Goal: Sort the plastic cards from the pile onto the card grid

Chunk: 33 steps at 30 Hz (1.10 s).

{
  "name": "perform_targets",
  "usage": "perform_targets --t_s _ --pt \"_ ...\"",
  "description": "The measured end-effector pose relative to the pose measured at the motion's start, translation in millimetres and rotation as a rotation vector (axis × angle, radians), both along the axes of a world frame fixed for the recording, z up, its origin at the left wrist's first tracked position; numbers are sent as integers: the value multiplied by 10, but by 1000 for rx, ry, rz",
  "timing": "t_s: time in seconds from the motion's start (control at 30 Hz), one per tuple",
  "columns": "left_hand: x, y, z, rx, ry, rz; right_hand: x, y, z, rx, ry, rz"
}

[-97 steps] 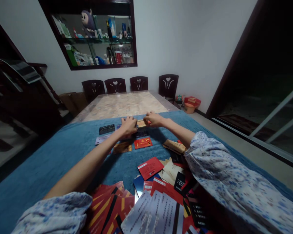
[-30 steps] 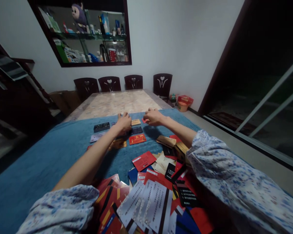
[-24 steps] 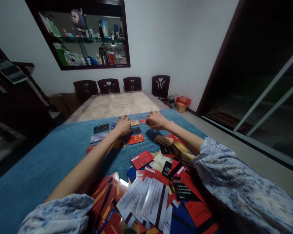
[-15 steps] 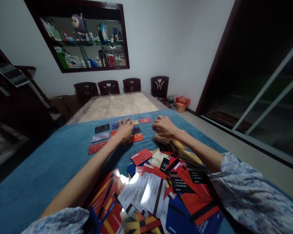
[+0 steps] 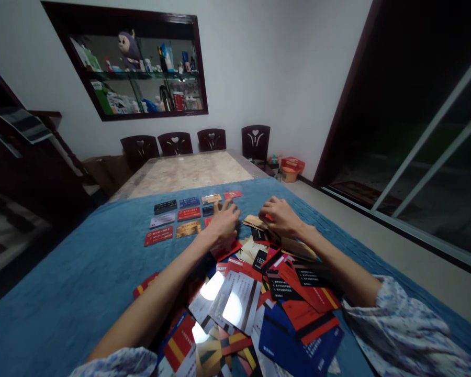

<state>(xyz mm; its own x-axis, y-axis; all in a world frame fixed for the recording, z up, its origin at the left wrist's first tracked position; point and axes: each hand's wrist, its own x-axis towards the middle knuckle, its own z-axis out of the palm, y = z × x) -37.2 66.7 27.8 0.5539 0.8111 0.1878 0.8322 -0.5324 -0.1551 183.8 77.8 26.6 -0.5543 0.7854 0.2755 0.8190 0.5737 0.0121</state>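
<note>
My left hand (image 5: 224,222), fingers apart and bent downward, hovers at the right end of the laid-out cards and partly covers them. I see nothing in it. Curled at the far edge of the card heap, my right hand (image 5: 283,215) has a bit of a red card (image 5: 269,217) at its fingertips. Beside those fingers lies a tan card (image 5: 254,222). Rows of cards lie face up on the blue cloth, among them a black card (image 5: 165,207), a silver card (image 5: 163,220) and a gold card (image 5: 188,228).
A loose heap of overlapping cards, with a blue card (image 5: 286,340) and a white striped card (image 5: 235,303), fills the near side. Blue cloth (image 5: 82,256) covers the near table. Beyond it are the bare marble tabletop (image 5: 196,170) and several dark chairs (image 5: 256,141).
My left hand has moved right, off the middle of the rows, uncovering the gold card. My right hand has shifted slightly right and lower onto the heap, and red now shows at its fingertips.
</note>
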Motion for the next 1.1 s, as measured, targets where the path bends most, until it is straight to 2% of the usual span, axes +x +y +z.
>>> perform_targets --t_s 0.2,0.63,0.87,1.1 --pt "130 -54 -104 -37 -5 -67 7 -31 -24 -46 -55 -18" --pt "193 -4 -322 -58 -71 -117 -22 -49 -184 -77 -123 -6" --pt "203 16 -356 -114 -76 -120 -24 -62 -168 -88 -97 24" --pt "176 11 -340 -84 -116 -130 -21 -74 -181 2 -91 161"
